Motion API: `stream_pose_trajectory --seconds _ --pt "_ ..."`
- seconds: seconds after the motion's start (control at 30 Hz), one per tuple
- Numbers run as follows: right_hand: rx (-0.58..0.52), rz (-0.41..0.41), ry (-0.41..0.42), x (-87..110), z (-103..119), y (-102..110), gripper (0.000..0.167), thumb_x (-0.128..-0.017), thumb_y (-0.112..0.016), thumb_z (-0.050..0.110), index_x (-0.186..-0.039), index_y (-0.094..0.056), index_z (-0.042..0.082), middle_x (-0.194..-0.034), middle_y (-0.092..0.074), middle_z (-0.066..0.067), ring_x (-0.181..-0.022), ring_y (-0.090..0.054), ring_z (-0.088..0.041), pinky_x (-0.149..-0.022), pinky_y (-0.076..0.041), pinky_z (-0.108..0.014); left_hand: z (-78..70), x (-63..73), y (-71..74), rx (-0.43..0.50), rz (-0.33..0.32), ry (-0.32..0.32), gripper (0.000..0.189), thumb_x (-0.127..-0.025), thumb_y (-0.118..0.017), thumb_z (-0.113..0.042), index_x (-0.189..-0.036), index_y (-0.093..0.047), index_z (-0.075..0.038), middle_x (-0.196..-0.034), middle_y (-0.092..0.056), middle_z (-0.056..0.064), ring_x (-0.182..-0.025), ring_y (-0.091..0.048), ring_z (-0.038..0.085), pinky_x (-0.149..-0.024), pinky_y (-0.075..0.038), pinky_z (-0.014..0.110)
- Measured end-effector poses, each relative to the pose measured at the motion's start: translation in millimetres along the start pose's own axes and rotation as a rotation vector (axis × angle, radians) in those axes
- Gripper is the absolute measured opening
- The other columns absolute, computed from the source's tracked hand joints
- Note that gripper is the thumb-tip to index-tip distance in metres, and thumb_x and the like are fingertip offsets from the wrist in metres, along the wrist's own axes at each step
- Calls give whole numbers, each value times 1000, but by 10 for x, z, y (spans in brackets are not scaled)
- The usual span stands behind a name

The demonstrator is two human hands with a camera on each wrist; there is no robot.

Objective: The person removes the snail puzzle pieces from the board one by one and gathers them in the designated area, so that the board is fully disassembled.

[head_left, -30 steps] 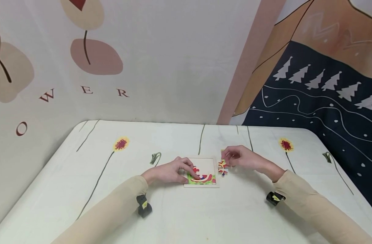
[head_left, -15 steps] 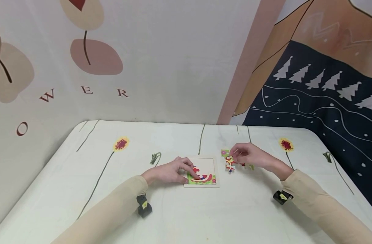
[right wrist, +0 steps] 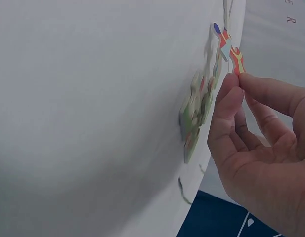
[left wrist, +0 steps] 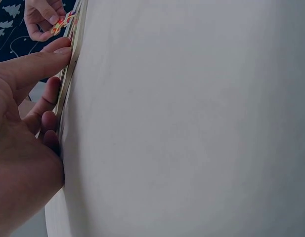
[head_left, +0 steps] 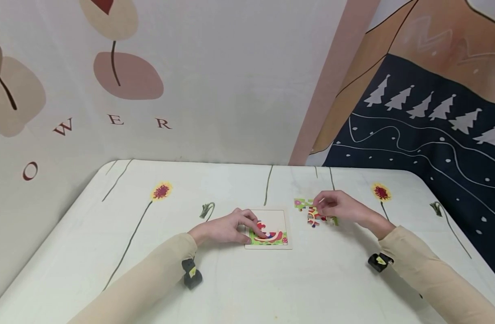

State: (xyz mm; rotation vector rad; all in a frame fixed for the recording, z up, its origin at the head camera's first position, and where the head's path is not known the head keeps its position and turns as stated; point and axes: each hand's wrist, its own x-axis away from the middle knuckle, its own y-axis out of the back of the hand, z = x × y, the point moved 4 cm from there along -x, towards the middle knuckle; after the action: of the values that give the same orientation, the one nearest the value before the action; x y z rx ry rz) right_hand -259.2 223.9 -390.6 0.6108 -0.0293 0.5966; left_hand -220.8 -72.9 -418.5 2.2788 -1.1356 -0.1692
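Note:
A square jigsaw puzzle board [head_left: 273, 219] lies on the table, its lower strip filled with red, white and green picture pieces. My left hand [head_left: 227, 228] rests on the board's left side, index finger extended onto the picture; in the left wrist view, the thumb and fingers [left wrist: 51, 94] touch its edge. To the right of the board, my right hand [head_left: 342, 209] pinches a red, yellow and blue puzzle piece [right wrist: 237, 60] between thumb and index fingertips, above the table. Loose green puzzle pieces [head_left: 301, 204] lie beneath and beside that hand, partly hidden by it.
A white cloth with printed flowers [head_left: 161, 191] covers the table [head_left: 247, 283]. Behind it stands a pale printed wall [head_left: 239, 90], with a dark tree-patterned hanging [head_left: 425, 135] at the right. Black wrist cameras [head_left: 192, 273] sit at both sleeves.
My right hand has moved away from the board to the right with the pinched piece, uncovering more loose pieces. My left hand has stayed in place on the board.

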Motion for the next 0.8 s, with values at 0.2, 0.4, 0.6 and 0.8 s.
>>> stream_pose_trajectory --seconds 0.2,0.4,0.6,0.8 --pt "13 -5 -6 -5 -44 30 20 -89 -61 -2 -108 -60 -6 -90 -62 -9 -82 -55 -22 -70 -46 -30 -4 3 2 2 0 4 30 -85 -68 -2 -111 -74 -15 -116 -48 -5 -115 -32 22 -97 -28 46" --pt "25 -4 -24 -26 -82 38 20 -88 -59 -4 -107 -61 -6 -89 -62 -8 -82 -55 -22 -70 -46 -29 -1 2 -3 0 -1 -1 30 -85 -68 -2 -111 -75 -15 -117 -48 -5 -115 -32 22 -96 -29 45" --pt "50 -3 4 -40 -89 40 20 -87 -59 -6 -106 -62 -6 -88 -62 -8 -82 -54 -22 -71 -46 -27 -5 0 -1 -2 -3 -3 30 -85 -68 -2 -111 -74 -14 -115 -48 -5 -114 -32 22 -96 -30 44" --pt "69 -5 21 -54 -104 34 19 -87 -58 -7 -105 -62 -6 -87 -63 -8 -81 -55 -22 -70 -45 -27 -1 -5 -5 0 -2 0 30 -85 -68 -2 -111 -75 -14 -115 -48 -5 -115 -32 22 -96 -30 44"
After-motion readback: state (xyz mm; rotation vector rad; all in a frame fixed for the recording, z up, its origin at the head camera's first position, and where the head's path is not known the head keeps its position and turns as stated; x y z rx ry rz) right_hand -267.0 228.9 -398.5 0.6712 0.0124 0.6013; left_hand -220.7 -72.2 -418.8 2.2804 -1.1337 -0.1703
